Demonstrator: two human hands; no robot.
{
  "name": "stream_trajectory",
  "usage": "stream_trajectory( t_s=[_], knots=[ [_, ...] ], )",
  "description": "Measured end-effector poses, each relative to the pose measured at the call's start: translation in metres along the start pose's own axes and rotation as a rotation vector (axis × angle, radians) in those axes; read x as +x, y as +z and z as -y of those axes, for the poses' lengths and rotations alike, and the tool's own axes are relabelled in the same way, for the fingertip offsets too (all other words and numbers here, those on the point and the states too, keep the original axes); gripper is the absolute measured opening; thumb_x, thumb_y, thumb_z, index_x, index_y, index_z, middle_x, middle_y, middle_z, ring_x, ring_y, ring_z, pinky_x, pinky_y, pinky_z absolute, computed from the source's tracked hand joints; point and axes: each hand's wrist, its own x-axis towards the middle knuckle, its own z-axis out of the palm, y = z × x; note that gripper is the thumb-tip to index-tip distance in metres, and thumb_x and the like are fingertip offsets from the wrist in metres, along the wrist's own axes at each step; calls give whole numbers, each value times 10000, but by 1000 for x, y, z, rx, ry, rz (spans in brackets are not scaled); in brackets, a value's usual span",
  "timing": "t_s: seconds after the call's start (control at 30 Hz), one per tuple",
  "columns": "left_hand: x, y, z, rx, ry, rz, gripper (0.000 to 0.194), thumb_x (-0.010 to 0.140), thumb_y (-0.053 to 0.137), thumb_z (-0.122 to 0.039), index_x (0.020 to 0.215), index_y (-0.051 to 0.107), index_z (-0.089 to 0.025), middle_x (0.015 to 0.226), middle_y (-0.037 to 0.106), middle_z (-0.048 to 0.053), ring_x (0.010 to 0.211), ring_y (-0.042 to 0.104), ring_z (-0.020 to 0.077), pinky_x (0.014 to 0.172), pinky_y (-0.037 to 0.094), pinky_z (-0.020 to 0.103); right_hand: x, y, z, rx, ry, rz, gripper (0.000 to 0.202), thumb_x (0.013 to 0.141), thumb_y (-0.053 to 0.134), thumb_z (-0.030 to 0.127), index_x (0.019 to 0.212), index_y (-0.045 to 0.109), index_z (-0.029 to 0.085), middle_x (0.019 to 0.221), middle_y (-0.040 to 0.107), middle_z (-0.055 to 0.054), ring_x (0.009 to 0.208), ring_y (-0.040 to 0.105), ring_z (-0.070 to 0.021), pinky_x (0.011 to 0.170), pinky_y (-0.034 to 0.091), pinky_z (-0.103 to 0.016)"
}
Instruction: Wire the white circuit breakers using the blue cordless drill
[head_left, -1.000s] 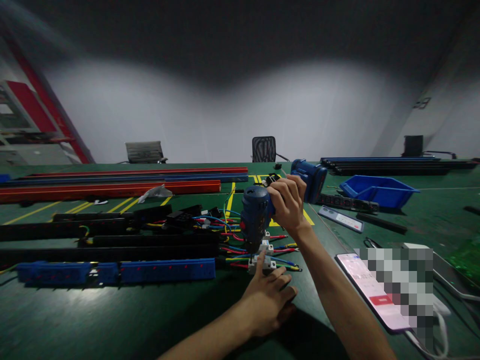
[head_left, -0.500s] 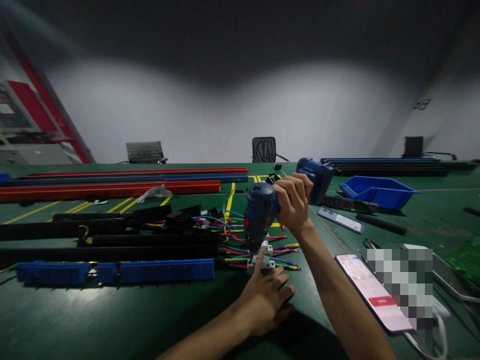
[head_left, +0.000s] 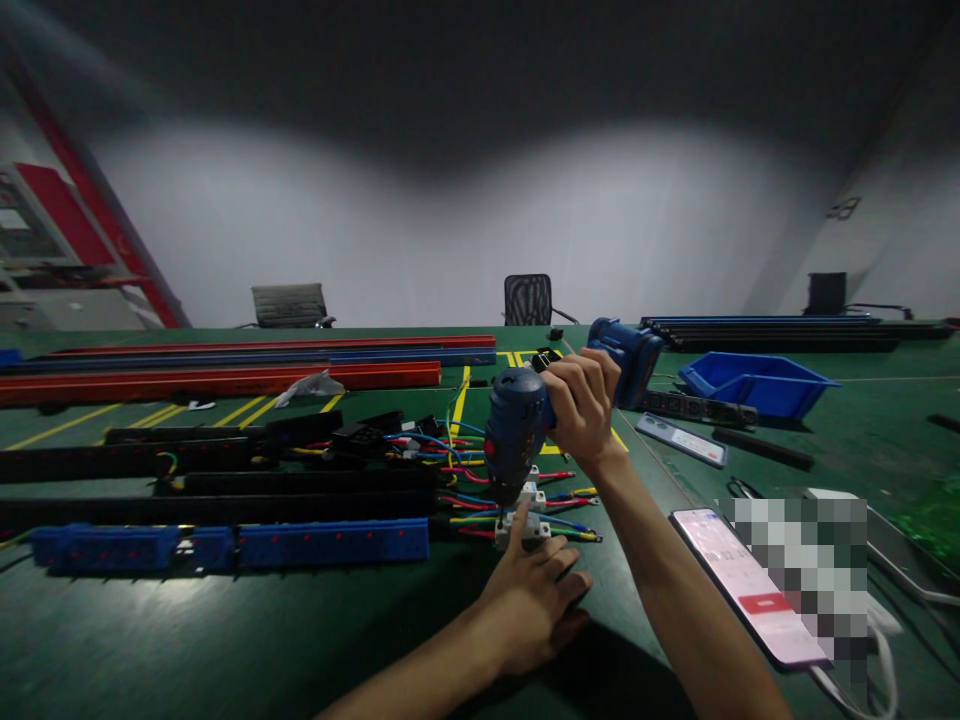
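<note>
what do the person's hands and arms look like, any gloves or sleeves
The left hand and right hand are both gloveless, with no ring or watch visible. Both forearms are bare to the picture's edge, with no sleeve showing.

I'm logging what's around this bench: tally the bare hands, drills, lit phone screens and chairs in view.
Left hand and right hand: 2
Drill: 1
Lit phone screen: 1
Chairs: 3
Total: 7
</note>
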Motion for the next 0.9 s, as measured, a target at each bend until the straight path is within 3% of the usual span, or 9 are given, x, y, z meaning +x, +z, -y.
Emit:
stream_trajectory(
  t_s=[0.73, 0.9],
  knots=[
    [2, -3, -2, -42, -25, 51, 399, 1008, 418, -457, 1335, 528, -255, 1361, 595, 44, 1329, 488, 237, 1113, -320, 561, -4, 3, -1, 7, -33, -5, 172, 863, 608, 130, 1003, 557, 216, 885, 668, -28, 938, 572, -196, 973, 422, -424],
    [2, -1, -1, -52, -21, 27, 402, 1015, 400, -468, 1322, 535, -246, 1353, 602, 48, 1330, 485, 241, 1070, -368, 556, -3, 1, -2, 5, 2, -10, 140, 868, 572, 122, 964, 553, 222, 865, 660, -23, 935, 579, -194, 978, 405, -417]
  ],
)
